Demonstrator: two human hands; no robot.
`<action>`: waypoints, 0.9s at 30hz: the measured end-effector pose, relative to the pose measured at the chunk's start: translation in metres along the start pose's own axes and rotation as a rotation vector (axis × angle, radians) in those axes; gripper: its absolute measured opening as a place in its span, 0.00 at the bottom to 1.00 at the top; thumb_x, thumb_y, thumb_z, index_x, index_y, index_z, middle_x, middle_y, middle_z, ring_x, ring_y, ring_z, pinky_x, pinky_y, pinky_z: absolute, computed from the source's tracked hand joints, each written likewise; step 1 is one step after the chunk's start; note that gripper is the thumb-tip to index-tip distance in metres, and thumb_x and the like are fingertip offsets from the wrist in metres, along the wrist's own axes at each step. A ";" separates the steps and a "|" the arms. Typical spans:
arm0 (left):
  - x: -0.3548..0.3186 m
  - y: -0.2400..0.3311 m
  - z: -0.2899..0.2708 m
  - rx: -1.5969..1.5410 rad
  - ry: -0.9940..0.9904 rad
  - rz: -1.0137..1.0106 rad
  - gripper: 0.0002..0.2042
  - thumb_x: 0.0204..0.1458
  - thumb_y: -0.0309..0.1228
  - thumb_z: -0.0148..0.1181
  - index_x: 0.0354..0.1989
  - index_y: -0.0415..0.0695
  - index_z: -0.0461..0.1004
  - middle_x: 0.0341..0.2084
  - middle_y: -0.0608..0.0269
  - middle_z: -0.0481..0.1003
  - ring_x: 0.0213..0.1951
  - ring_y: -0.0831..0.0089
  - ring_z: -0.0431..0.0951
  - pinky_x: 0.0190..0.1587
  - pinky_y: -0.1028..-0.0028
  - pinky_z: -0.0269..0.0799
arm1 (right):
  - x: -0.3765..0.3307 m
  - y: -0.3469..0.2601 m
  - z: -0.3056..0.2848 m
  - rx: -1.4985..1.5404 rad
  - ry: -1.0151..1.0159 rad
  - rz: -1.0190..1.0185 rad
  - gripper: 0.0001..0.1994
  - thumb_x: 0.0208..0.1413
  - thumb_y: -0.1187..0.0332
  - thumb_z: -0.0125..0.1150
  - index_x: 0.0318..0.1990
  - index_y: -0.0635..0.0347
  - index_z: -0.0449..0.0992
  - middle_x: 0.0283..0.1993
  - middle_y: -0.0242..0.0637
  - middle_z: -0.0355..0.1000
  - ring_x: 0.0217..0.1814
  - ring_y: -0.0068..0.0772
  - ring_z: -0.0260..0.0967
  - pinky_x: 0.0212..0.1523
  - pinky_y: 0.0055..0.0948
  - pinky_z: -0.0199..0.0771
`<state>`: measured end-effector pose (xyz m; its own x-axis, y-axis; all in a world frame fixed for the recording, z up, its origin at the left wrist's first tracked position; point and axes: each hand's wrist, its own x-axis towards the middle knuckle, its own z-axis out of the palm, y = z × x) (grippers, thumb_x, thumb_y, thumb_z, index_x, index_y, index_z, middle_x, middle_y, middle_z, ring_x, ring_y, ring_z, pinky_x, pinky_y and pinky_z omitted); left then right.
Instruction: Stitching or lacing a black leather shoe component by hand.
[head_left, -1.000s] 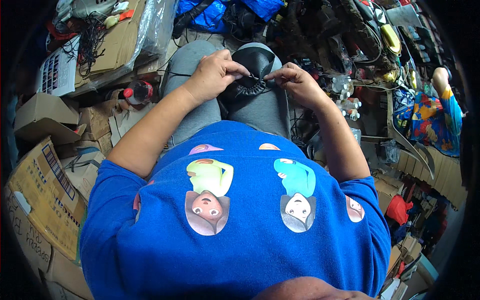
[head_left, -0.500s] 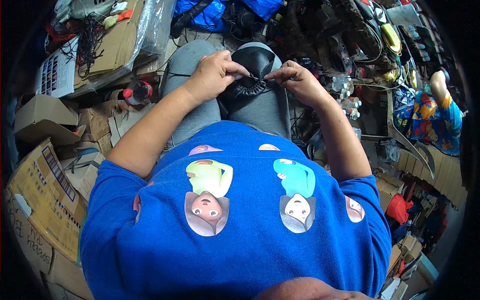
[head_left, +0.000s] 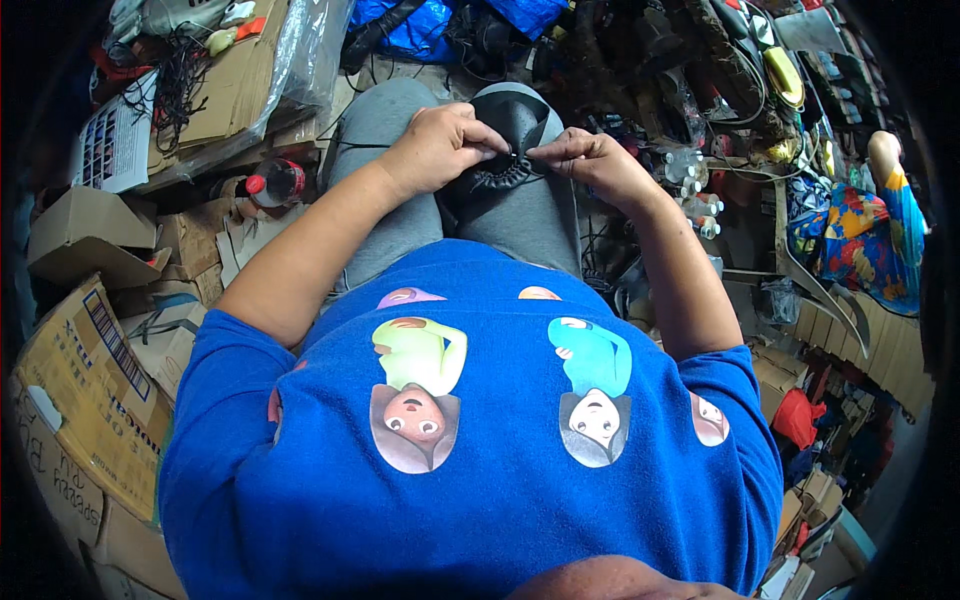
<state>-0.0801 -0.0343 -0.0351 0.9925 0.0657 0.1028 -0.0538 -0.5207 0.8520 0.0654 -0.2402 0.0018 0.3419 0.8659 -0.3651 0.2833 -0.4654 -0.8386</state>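
A black, leather-like piece with a gathered, ruffled edge rests on my right knee; it looks like a shoe upper, though its full shape is partly hidden. From the left, my left hand reaches the piece's middle, with thumb and forefinger pinched just above the gathers. Opposite it, my right hand is also pinched, its fingertips close to the left ones at the piece's right side. Whatever sits between the fingertips is too small and dark to make out. Both my knees, in grey trousers, are beneath the work.
At my left are a red-capped bottle, an open cardboard box and flattened cardboard. To the right stand several clear bottles, a curved blade-like strip and another person in a colourful garment.
My left fingertips have moved slightly right, nearer the right ones; a thin light sliver between them no longer shows. The person at the right has shifted an arm.
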 end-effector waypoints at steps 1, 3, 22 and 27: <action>0.004 -0.002 0.001 -0.021 -0.020 0.027 0.10 0.44 0.24 0.61 0.34 0.52 0.81 0.22 0.63 0.68 0.28 0.70 0.69 0.33 0.74 0.65 | 0.001 0.001 0.000 0.039 -0.023 -0.008 0.15 0.49 0.79 0.56 0.44 0.54 0.79 0.36 0.29 0.69 0.43 0.24 0.63 0.50 0.23 0.63; 0.007 -0.001 0.000 -0.038 -0.040 0.056 0.09 0.44 0.24 0.61 0.34 0.51 0.81 0.22 0.63 0.68 0.28 0.69 0.69 0.33 0.74 0.65 | 0.003 0.001 -0.001 0.077 -0.045 -0.019 0.15 0.49 0.79 0.57 0.45 0.55 0.79 0.37 0.30 0.70 0.44 0.25 0.64 0.51 0.24 0.63; 0.012 0.008 0.014 -0.324 -0.117 -0.261 0.05 0.45 0.23 0.61 0.32 0.40 0.75 0.23 0.69 0.72 0.28 0.81 0.70 0.33 0.79 0.67 | 0.014 -0.010 0.014 0.277 0.061 0.129 0.07 0.49 0.73 0.65 0.35 0.64 0.76 0.33 0.28 0.73 0.35 0.15 0.68 0.41 0.18 0.69; 0.013 0.008 -0.008 0.079 -0.042 0.052 0.04 0.43 0.26 0.63 0.27 0.41 0.75 0.23 0.64 0.71 0.29 0.72 0.72 0.34 0.73 0.67 | 0.014 -0.010 0.008 0.260 0.067 0.068 0.06 0.48 0.72 0.66 0.30 0.63 0.75 0.28 0.26 0.72 0.31 0.15 0.65 0.35 0.19 0.66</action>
<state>-0.0690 -0.0311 -0.0227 0.9924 0.0019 0.1229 -0.0982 -0.5884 0.8026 0.0600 -0.2215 0.0020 0.4136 0.8159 -0.4040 0.0213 -0.4523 -0.8916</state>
